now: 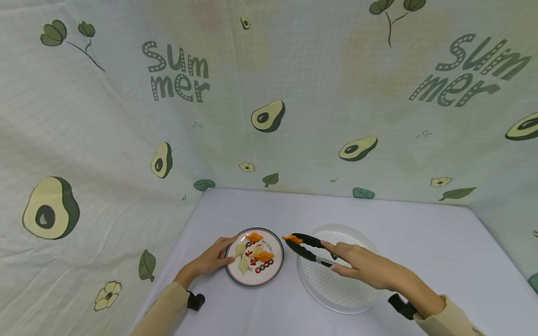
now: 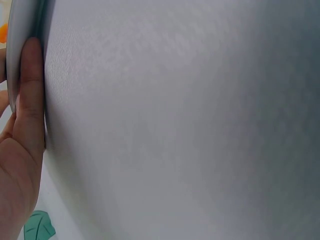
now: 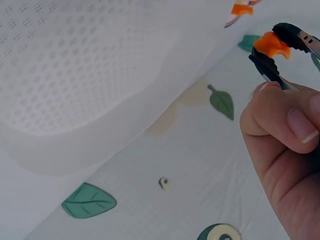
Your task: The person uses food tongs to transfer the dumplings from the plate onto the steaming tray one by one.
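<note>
My right hand (image 1: 363, 265) grips a pair of black-tipped tongs (image 1: 308, 255). Between the tong tips sits an orange dumpling-like piece (image 1: 293, 239), also visible as an orange piece (image 3: 272, 45) in the right wrist view. It hangs between the plate and the steamer tray. My left hand (image 1: 212, 255) holds the left rim of a small round plate (image 1: 275, 268), thumb on top and fingers at the edge. Several orange and pale yellow dumpling-like pieces (image 1: 265, 256) lie on that plate. In the left wrist view, a finger of the left hand (image 2: 30, 115) lies under the plate rim (image 2: 22, 30).
A round white perforated steamer tray (image 1: 332, 291) lies right of the plate, partly under the right hand and tongs. The white table (image 1: 433, 252) is bordered at the back and left by a hanging cloth (image 1: 311, 154) printed with avocados and leaves.
</note>
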Tool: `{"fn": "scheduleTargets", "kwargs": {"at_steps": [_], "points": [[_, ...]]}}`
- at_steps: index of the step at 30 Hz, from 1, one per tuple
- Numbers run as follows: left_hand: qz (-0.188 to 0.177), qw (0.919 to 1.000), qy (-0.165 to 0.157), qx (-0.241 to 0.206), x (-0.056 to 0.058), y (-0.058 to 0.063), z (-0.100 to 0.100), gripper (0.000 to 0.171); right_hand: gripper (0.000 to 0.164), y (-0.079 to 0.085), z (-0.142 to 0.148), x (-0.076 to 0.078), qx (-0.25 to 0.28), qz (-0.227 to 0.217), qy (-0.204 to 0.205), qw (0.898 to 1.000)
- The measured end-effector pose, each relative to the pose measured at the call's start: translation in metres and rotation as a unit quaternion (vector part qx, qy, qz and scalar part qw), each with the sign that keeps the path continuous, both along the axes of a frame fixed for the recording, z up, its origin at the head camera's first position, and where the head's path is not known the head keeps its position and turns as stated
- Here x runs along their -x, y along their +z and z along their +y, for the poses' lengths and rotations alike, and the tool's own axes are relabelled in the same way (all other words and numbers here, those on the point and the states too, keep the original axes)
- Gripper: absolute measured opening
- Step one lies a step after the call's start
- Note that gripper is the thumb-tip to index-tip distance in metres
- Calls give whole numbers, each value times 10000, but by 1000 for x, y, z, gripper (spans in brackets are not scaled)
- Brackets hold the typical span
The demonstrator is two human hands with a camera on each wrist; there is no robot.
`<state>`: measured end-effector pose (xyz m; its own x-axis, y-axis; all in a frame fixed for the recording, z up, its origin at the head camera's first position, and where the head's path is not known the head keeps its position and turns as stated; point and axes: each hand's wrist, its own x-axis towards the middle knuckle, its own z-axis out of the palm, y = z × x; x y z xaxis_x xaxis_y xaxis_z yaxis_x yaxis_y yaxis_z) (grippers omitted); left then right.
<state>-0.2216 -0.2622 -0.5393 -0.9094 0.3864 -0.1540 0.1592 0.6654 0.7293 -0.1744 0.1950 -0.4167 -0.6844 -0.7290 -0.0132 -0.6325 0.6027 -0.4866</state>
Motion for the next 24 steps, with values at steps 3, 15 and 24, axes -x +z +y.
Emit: {"fn": "scheduleTargets", "kwargs": {"at_steps": [3,15,24], "points": [[9,10000,17,-69,0,0,1,71,63,3,15,1,-45,60,-146,9999],[38,10000,2,-70,-2,3,1,71,61,-6,59,6,-108,-181,-719,9972],[33,9999,-10,-107,-1,2,1,70,65,-25,78,8,-154,-441,-1101,9928]]}}
